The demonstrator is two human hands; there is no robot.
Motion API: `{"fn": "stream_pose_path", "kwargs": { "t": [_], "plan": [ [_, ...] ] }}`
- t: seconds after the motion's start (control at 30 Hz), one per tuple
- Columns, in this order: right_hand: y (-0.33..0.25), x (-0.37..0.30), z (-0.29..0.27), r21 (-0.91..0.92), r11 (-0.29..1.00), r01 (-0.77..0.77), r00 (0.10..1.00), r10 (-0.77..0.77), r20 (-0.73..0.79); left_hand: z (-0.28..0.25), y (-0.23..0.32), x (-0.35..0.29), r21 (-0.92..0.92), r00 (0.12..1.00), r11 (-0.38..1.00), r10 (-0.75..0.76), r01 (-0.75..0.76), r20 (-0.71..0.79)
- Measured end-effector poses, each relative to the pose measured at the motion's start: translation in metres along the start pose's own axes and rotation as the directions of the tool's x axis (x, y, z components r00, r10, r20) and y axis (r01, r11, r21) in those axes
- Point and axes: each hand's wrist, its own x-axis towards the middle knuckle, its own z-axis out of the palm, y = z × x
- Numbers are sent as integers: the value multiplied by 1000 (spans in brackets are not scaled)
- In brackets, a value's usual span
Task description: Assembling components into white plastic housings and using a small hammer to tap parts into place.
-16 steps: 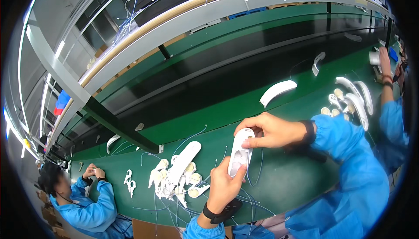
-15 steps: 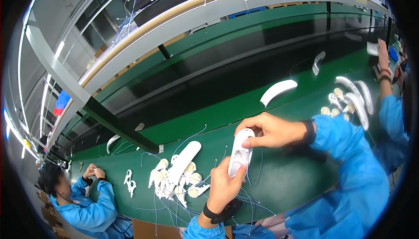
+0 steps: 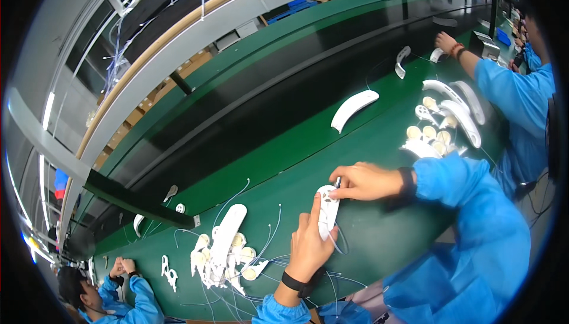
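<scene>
Left hand (image 3: 308, 244) in lower centre of the frame, fingers wrapped around a small white oval plastic part (image 3: 327, 211), thumb up along its left side; part sits upright in the grip, just above the green table (image 3: 367, 146). Right hand (image 3: 361, 182) comes in from the right, fingertips pinched closed at the top edge of the same part, touching it; whatever is between the pinching fingers is too small to tell. Thin white wire (image 3: 338, 247) trails down from the part past the left wrist. Black wristband (image 3: 299, 282) on the left wrist, black band (image 3: 407, 182) on the right wrist, blue sleeves on both arms.

Left of the hands, lower left: pile of white plastic pieces (image 3: 228, 253) with loose white wires spread over the table. Upper centre-right: a curved white shell (image 3: 354, 109) lying alone. Right of that: second cluster of white curved shells and round discs (image 3: 444, 122). Far upper right: another person in a blue sleeve, hand (image 3: 446, 42) on the table near a small white piece. Bottom left corner: a third person in blue, hands (image 3: 121, 266) together at the table edge.
</scene>
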Motion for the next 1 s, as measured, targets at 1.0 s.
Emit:
{"fn": "stream_pose_path", "kwargs": {
  "t": [1.0],
  "plan": [
    [17, -76, -11, -392, 919, 49, 985, -111, -136, -1, -29, -1, 145, 998, 988, -53, 46, 44]
  ]
}}
